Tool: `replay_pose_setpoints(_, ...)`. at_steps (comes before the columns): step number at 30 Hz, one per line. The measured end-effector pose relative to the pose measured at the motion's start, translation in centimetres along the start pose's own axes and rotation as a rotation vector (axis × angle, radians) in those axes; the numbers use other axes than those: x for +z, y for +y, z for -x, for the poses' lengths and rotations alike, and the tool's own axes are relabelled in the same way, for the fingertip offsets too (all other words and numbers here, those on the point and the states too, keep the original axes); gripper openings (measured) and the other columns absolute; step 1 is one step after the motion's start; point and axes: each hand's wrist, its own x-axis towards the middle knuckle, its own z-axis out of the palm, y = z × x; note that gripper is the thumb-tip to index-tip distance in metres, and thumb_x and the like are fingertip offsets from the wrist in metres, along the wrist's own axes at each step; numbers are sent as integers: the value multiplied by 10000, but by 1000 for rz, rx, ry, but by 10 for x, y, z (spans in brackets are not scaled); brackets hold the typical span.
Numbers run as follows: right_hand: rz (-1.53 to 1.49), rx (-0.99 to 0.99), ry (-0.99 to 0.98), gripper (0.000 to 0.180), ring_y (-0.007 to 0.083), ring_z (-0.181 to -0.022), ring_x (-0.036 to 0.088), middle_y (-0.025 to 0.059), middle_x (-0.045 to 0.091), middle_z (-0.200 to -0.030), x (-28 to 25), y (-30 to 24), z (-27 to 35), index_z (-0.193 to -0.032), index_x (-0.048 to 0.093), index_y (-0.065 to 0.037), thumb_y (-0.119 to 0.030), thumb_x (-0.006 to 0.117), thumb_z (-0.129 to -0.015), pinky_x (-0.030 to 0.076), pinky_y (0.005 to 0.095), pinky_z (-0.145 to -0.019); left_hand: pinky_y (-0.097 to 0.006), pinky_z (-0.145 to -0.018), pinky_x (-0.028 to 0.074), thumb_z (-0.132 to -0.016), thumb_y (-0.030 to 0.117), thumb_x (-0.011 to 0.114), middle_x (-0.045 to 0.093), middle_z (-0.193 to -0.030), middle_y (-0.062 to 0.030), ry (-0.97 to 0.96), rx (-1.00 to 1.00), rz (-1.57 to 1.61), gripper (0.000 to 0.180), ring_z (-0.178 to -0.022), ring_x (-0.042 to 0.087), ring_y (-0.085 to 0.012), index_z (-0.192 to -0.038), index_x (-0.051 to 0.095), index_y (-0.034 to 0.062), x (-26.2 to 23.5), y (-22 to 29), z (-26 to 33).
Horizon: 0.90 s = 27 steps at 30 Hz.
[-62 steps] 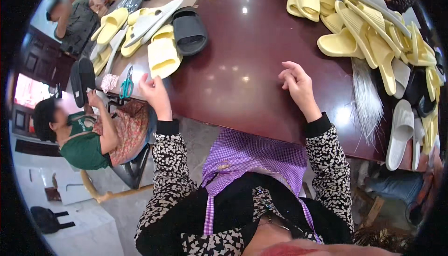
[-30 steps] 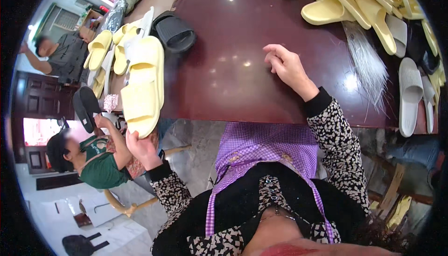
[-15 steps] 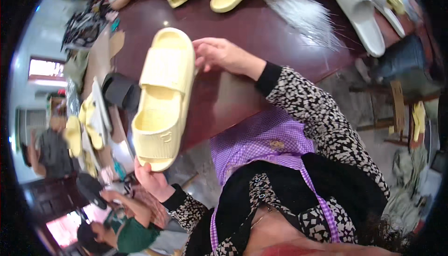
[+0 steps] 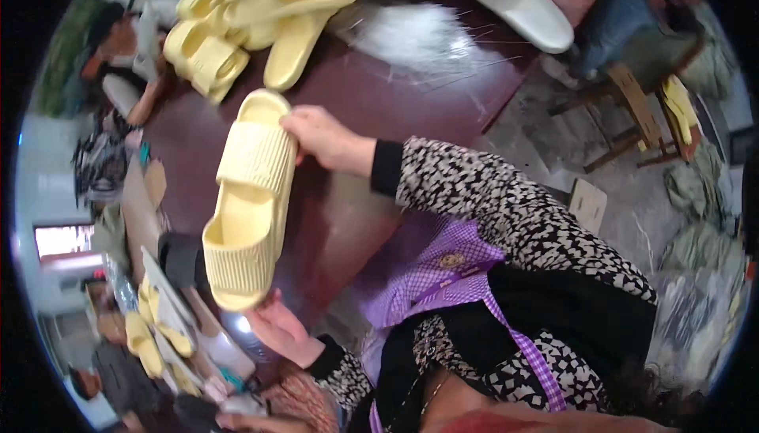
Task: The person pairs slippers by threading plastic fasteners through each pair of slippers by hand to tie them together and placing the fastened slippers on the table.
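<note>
Dark reddish-brown counter (image 4: 395, 109) fills the upper middle of the head view, glossy, with glare spots.

Pale yellow slide sandal (image 4: 249, 200) held up over the counter, toe end toward 12 o'clock, heel end toward 6 o'clock, ribbed strap facing the camera.

Right hand (image 4: 320, 137) at the sandal's 2 o'clock edge, fingers curled closed on the rim beside the strap. Left hand (image 4: 277, 326) under the heel at 6 o'clock; it seems to cup the heel, but the fingers are hidden behind the sole, so I cannot tell how firmly they close.

Surroundings: heap of yellow sandals (image 4: 261, 14) at 11 o'clock, white sandal (image 4: 514, 6) at 1 o'clock, black sandal (image 4: 180, 261) just beside the heel at 8 o'clock.

Risks, as judged from here:
- Both holds sit on the ends only. The soft sole could flex and slip from the right fingers, dropping the toe onto the counter.
- A weak heel hold would let the sandal slide down toward the counter edge and lap.
- Swinging the toe upward could knock the heap.
</note>
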Motion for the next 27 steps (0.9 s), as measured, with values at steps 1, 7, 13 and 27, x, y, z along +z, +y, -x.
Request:
replay_pose_setpoints(1, 10, -22, 17, 194, 178, -526, 586, 95, 617, -716, 0, 2, 0, -857, 561, -16, -196, 517, -912, 472, 298, -418, -352, -845, 449, -953, 280, 463, 557, -1193, -143, -64, 11, -41, 422, -1006, 555, -241, -1254, 463, -16, 4, -7, -2)
replay_pose_setpoints(7, 15, -59, 28, 172, 162, -533, 565, 77, 577, -729, 12, 8, 5, -878, 529, -8, -173, 493, -914, 473, 289, -424, -436, -929, 389, -884, 404, 511, 428, -1379, -113, -134, 58, -173, 592, -1195, 444, -297, -1368, 410, 78, 31, -7, -14)
replay_pose_setpoints(13, 2, -104, 113, 201, 149, -608, 548, 46, 571, -742, -2, 0, -4, -881, 554, -7, -195, 488, -907, 465, 310, -513, -436, -770, 438, -873, 295, 499, 500, -1166, -176, -177, 589, -554, 483, -971, 503, -337, -1272, 476, 24, 70, 17, -50)
replay_pose_setpoints(27, 144, -79, 43, 193, 135, -710, 594, 71, 660, -822, -36, -46, -35, -825, 679, -17, -171, 564, -839, 490, 303, -645, -400, -900, 485, -945, 305, 418, 579, -1197, -127, -43, -206, -65, 427, -1063, 578, -270, -1232, 506, 1, 1, -19, -151)
